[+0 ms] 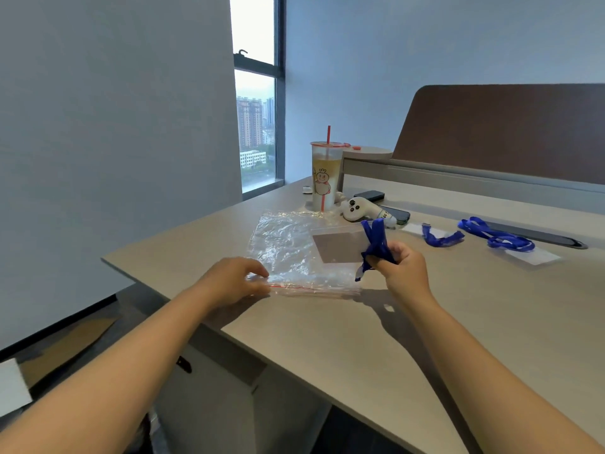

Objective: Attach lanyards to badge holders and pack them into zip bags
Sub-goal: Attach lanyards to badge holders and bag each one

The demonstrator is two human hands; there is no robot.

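Working at a pale surface (327,339) by a window, we see two bare forearms reaching forward from the near edge. Our left hand (234,281) lies with its fingers gently bent on the near left corner of a crinkled clear zip bag (281,247), pressing it down beside the red zip line; we cannot tell whether it pinches the plastic. That bag lies flat toward the surface's left edge. Our right hand (404,265) is curled around a bunched blue lanyard (375,244), held raised just above the bag's right side, with loops sticking up and a tail hanging down. A clear badge holder (340,245) with a grey insert sits at the bag's right side, just beside that hand; whether it is inside the bag or on top is unclear. Toward the far right of the surface lie a second blue lanyard (442,237) and a third lanyard (497,237), each resting on a clear holder. At the far edge stand a drink cup (324,175) with a red straw, a small white plush toy (358,208) and two dark phones (370,194).
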